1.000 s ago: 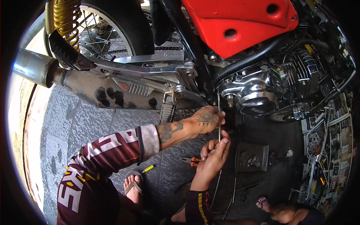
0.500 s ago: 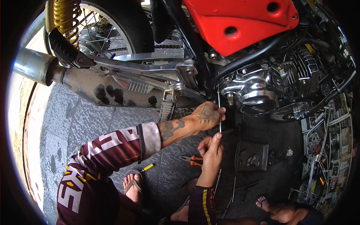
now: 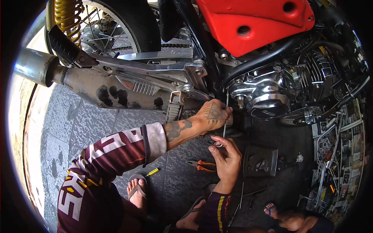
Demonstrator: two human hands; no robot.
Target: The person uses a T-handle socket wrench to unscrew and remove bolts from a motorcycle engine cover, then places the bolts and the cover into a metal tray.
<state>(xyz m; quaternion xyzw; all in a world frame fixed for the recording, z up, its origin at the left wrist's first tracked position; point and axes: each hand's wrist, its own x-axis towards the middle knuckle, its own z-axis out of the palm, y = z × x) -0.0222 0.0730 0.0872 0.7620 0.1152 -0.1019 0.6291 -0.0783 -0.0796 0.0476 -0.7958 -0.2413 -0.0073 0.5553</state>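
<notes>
A thin metal rod-like tool (image 3: 225, 130) runs from the lower rear of the motorcycle's polished engine cover (image 3: 268, 91) down toward me. My left hand (image 3: 213, 116) is closed around its middle. Below it, my right hand (image 3: 228, 159) has its fingers curled at the rod's lower end, thumb bent toward the index finger; part of that end is hidden by the fingers. Where the far tip meets the engine is too small to make out.
Orange-handled pliers (image 3: 202, 166) and a yellow-handled screwdriver (image 3: 153, 172) lie on the tiled floor. To the right are a dark tray (image 3: 273, 163) with small parts and a rack of parts (image 3: 330, 155). Another person's foot (image 3: 271, 209) shows low right. The exhaust (image 3: 85, 87) extends left.
My right hand has turned and shifted slightly right, its fingers now bent over the rod's lower end. The rod's lower end has swung a little left. My left hand stays on the rod.
</notes>
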